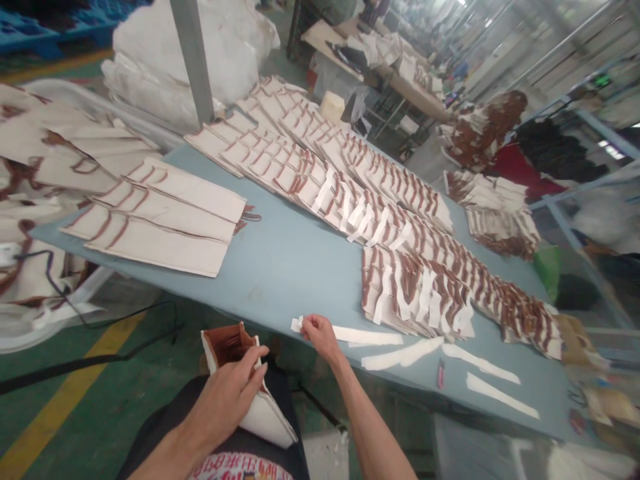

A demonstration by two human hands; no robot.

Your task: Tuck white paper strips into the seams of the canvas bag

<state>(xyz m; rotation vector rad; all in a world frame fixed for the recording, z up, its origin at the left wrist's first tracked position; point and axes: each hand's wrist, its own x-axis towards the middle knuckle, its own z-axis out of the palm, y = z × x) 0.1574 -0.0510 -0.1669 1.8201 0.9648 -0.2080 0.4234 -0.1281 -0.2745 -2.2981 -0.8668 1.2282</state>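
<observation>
My left hand (227, 393) grips the side of a cream fabric pouch (270, 417) with brown lining, which rests on my lap. The mouth of the pouch gapes upward. At the table's near edge, my right hand (320, 337) pinches the left end of a white strip (370, 335) lying on the tabletop. A small pale tab sticks out past my fingertips. Other white strips (400, 355) lie to the right of that hand, along with a small pink tool (441, 374) whose kind is unclear.
Long overlapping rows of cream pouches with brown edging (380, 180) cover the far side of the blue-grey table (285, 267). Flat pouches (165, 220) lie at left. White strips drape over a nearer stack (415, 293). A metal post (193, 60) rises behind; a black cable (125, 353) hangs at left.
</observation>
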